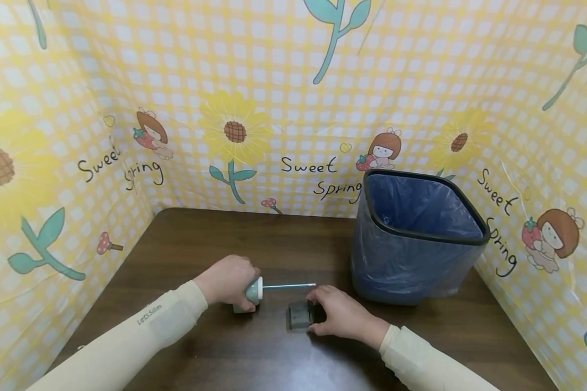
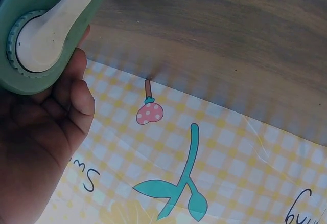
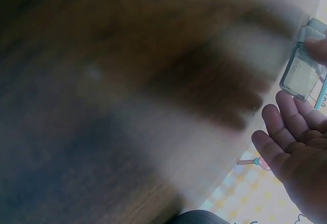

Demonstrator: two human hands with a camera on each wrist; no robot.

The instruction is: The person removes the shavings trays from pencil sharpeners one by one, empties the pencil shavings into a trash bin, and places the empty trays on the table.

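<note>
My left hand (image 1: 229,279) grips a green crank pencil sharpener (image 1: 254,292) over the table. In the left wrist view, its white crank handle (image 2: 46,42) faces the camera, and fingers wrap behind the body. A thin blue pencil (image 1: 288,285) sticks out of the sharpener toward the right. Just below the pencil's far end, my right hand (image 1: 342,315) pinches a clear grey shavings box (image 1: 299,316) between thumb and fingers. The right wrist view shows the box (image 3: 295,75) at the edge; whether it touches the table I cannot tell.
A blue waste bin (image 1: 420,237) with a black rim and a clear liner stands at the back right, close behind my right hand. The dark wooden table (image 1: 200,353) is bordered at the back and sides by a yellow checked cloth (image 1: 293,125).
</note>
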